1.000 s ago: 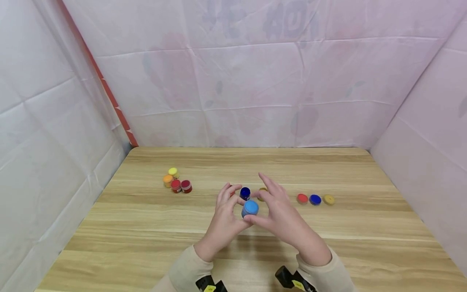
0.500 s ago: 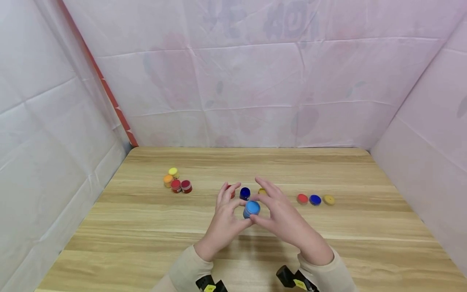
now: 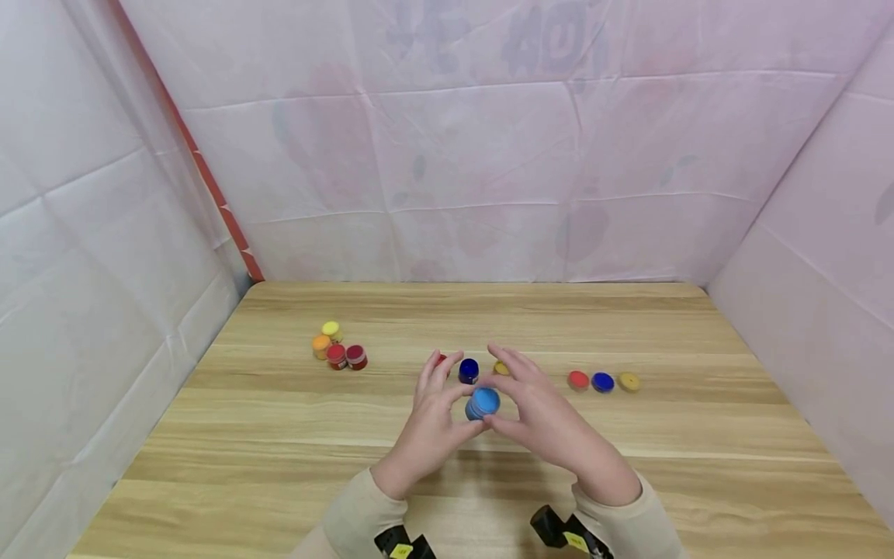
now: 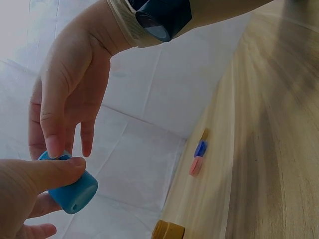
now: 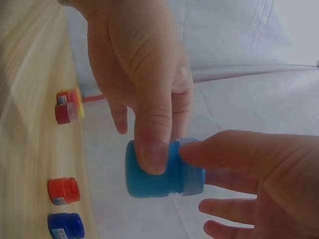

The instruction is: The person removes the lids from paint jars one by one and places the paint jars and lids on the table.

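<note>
A small light-blue paint jar [image 3: 482, 404] is held above the table between both hands. My left hand [image 3: 429, 425] grips its body, with the thumb across the side, as the right wrist view shows. My right hand [image 3: 543, 419] pinches the jar's lid [image 5: 193, 177] between thumb and fingers. In the left wrist view the jar [image 4: 75, 195] tilts with its base toward the lower right. Just beyond the hands, a dark-blue jar [image 3: 469, 371] stands uncapped, with a red jar [image 5: 64, 190] beside it. A yellow jar [image 3: 500, 367] is partly hidden behind the right fingers.
Red [image 3: 578, 380], blue [image 3: 603, 382] and ochre-yellow lids [image 3: 629, 382] lie in a row to the right. At the left, a yellow jar [image 3: 331, 331], an orange jar [image 3: 321, 346], a red jar [image 3: 337, 356] and a dark-red jar [image 3: 357, 357] stand clustered, all capped.
The light-blue jar has shifted slightly right in the head view. My right hand's fingers have drawn down a little around the lid, while the left keeps its grip.
</note>
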